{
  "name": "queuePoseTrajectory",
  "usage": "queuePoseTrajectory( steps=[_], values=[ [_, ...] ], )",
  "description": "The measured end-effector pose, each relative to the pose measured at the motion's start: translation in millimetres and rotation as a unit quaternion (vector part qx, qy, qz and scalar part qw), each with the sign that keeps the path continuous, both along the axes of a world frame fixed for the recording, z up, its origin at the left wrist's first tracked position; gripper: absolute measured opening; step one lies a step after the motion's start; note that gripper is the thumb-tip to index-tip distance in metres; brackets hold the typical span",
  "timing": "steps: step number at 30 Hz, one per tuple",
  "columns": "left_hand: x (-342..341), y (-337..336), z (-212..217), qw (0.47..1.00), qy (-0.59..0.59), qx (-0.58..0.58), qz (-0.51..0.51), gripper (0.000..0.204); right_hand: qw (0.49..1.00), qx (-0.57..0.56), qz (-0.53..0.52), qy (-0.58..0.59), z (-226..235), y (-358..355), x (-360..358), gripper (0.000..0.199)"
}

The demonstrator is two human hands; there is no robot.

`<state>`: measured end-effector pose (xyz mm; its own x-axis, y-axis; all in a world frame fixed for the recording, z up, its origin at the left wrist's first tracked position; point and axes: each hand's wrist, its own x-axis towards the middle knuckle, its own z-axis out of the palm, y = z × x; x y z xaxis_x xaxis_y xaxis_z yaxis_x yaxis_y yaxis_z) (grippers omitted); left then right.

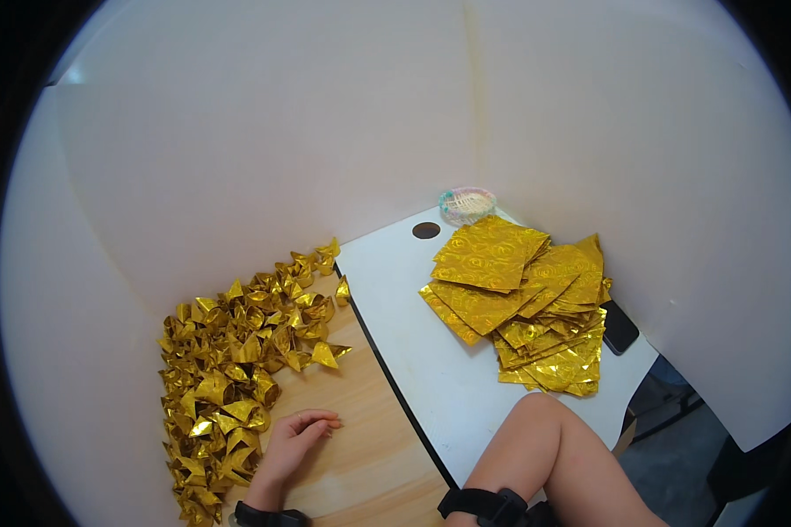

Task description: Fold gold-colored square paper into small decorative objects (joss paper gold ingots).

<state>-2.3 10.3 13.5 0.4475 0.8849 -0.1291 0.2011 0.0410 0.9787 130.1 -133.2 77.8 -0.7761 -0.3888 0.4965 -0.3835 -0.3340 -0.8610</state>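
Note:
My left hand (299, 442) rests on the wood-grain tabletop (373, 457), a black band round its wrist. Its fingers are together and loosely curled toward the thumb, with nothing visible in them. Beside it lies a heap of folded gold foil paper ingots (228, 369). My right arm (536, 430) is sharply bent, its elbow over the near part of the white desk (395, 307). A black strap crosses the right forearm at the lower edge, and the right hand is out of view. Beyond the elbow, flat gold foil paper sheets (492, 250) lie in overlapping, fanned stacks.
At the far corner stands a small pastel woven basket (468, 205), near a round dark cable hole (426, 230). A black phone (620, 329) lies partly beside the sheets. Pale partition walls (281, 123) enclose the tables; a black edge strip separates the two tabletops.

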Motion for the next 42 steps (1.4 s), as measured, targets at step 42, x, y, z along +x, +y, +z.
queuePoseTrajectory(
  steps=[42],
  values=[
    [-2.2, -0.8, -2.2, 0.999, -0.020, 0.024, 0.035, 0.028, 0.602, 0.094, -0.772, -0.178, 66.3, 170.6, 240.4, 0.027]
  ],
)
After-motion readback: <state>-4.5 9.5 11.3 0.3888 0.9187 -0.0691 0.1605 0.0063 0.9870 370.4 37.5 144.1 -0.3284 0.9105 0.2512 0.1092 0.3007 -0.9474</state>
